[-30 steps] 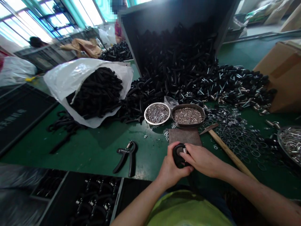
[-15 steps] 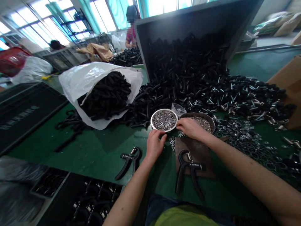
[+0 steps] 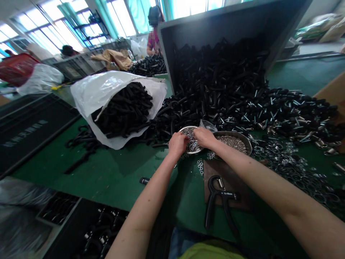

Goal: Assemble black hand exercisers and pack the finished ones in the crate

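A round metal bowl (image 3: 193,151) holds many small metal rings or nuts (image 3: 192,142). At its left rim is my left hand (image 3: 178,144), its fingers curled in over the contents. My right hand (image 3: 205,137) reaches over the right side of the bowl with bent fingers pointing down among the rings. The fingertips of both hands are partly hidden, so what they pinch does not show. Nearer to me, a black hand grip strengthener (image 3: 221,194) with a spring lies on a brown plate (image 3: 210,169). A second hand grip strengthener (image 3: 145,180) is mostly covered by my left forearm.
A second metal dish (image 3: 249,144) of tiny parts stands right of the bowl. Behind lie heaped black handles (image 3: 210,86) before a grey crate (image 3: 165,54). A white sack (image 3: 88,93) of handles is at left, loose rings (image 3: 293,169) at right. A person (image 3: 154,39) sits farther back.
Both hands have moved forward from the near edge of the bowl to over its contents. My left forearm now covers most of the left hand grip strengthener. The view has shifted slightly.
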Demonstrator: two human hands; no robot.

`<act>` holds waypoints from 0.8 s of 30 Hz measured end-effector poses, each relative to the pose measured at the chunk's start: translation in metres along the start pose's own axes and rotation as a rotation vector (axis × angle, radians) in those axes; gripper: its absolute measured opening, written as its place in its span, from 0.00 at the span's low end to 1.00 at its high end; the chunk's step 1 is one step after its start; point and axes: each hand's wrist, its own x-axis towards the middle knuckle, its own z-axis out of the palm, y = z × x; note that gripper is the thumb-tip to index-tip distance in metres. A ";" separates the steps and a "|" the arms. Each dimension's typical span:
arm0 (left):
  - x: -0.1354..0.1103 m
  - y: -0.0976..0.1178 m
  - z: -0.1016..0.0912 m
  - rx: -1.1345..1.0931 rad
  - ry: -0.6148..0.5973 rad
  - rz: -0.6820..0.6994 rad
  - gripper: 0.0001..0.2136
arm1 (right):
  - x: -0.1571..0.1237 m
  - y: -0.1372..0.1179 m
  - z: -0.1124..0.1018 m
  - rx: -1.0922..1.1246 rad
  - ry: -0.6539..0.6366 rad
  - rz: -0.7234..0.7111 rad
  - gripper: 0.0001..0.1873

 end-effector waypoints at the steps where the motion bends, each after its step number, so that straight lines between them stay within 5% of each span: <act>1: 0.003 0.002 0.000 0.016 -0.028 0.024 0.11 | -0.002 0.001 -0.001 0.037 0.016 0.004 0.13; 9: 0.018 0.020 -0.005 0.084 -0.170 0.081 0.11 | -0.061 0.009 -0.019 0.382 0.122 0.053 0.12; 14: 0.015 0.020 -0.005 0.075 -0.187 0.097 0.12 | -0.124 0.022 -0.019 0.882 0.062 0.223 0.09; 19: 0.019 0.010 -0.005 0.042 -0.183 0.055 0.13 | -0.163 0.027 -0.011 0.902 -0.015 0.282 0.10; 24: 0.025 0.018 -0.001 0.029 -0.150 0.064 0.11 | -0.171 0.022 -0.006 0.867 -0.011 0.278 0.10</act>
